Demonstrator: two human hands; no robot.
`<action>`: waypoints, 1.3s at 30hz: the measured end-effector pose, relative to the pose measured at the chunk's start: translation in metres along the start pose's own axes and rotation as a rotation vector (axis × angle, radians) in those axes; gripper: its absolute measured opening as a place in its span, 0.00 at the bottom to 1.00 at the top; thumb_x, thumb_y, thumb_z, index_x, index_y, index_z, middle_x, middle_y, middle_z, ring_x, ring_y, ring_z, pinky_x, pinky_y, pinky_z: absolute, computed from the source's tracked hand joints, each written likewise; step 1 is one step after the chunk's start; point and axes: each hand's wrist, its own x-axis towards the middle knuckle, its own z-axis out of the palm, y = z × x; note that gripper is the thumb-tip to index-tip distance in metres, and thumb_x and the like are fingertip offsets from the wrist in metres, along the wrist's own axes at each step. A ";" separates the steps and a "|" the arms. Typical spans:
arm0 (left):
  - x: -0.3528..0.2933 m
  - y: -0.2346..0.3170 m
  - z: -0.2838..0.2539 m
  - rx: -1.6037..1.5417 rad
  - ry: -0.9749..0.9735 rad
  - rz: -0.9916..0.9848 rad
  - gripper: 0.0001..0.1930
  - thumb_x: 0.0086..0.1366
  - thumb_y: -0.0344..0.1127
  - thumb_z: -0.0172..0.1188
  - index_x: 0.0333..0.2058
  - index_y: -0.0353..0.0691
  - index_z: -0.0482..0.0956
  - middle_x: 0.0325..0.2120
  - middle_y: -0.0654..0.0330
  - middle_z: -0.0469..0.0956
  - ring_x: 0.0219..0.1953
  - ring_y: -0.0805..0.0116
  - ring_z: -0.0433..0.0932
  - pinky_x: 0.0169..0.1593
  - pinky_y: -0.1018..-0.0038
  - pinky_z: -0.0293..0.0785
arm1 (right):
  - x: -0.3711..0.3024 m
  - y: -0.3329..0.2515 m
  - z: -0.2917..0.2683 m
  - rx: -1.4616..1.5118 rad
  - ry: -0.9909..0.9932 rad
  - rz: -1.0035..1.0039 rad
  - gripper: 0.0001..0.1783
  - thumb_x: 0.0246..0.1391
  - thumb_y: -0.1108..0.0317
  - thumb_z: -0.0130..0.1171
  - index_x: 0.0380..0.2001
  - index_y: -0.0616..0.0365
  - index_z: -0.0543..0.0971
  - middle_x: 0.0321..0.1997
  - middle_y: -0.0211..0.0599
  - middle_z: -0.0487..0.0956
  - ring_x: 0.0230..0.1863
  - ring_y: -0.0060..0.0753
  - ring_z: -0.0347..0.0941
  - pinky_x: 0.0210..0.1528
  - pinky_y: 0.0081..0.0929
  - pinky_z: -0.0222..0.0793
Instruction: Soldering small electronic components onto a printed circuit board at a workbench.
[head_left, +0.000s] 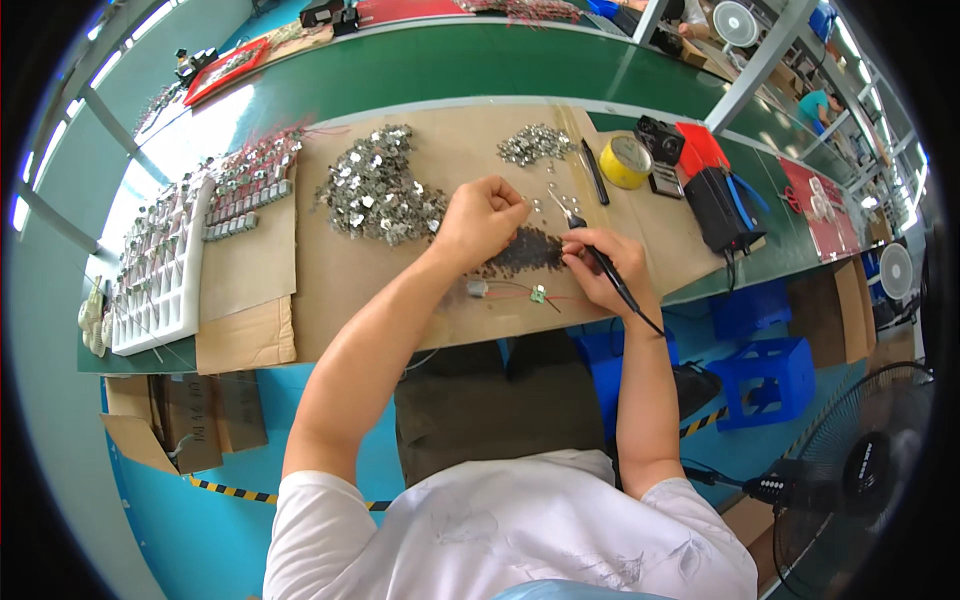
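My right hand (617, 268) grips a soldering iron (612, 277) by its black handle, with its metal tip pointing up and away over the cardboard. To its left, my left hand (485, 220) is closed in a pinch; whatever its fingers hold is too small to make out. Between and below the hands spreads a patch of tiny dark parts (528, 250). Nearer to me lie a small silver motor (477, 288) and a little green circuit board (538, 294) with red wires. Left of my left hand is a large heap of silver metal pieces (375, 195).
A smaller silver pile (537, 145), a slim black tool (595, 172) and a yellow tape roll (626, 163) lie beyond my hands. A black box (722, 212) stands right. Left is a white tray (160, 285) of wired parts. A fan (860, 470) stands at lower right.
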 end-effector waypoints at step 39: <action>-0.010 -0.010 0.012 0.535 -0.168 0.201 0.10 0.61 0.34 0.68 0.34 0.32 0.85 0.21 0.60 0.81 0.23 0.74 0.76 0.31 0.72 0.74 | -0.055 0.004 0.001 0.181 0.400 0.134 0.04 0.58 0.77 0.61 0.34 0.65 0.84 0.21 0.30 0.79 0.21 0.15 0.74 0.24 0.14 0.65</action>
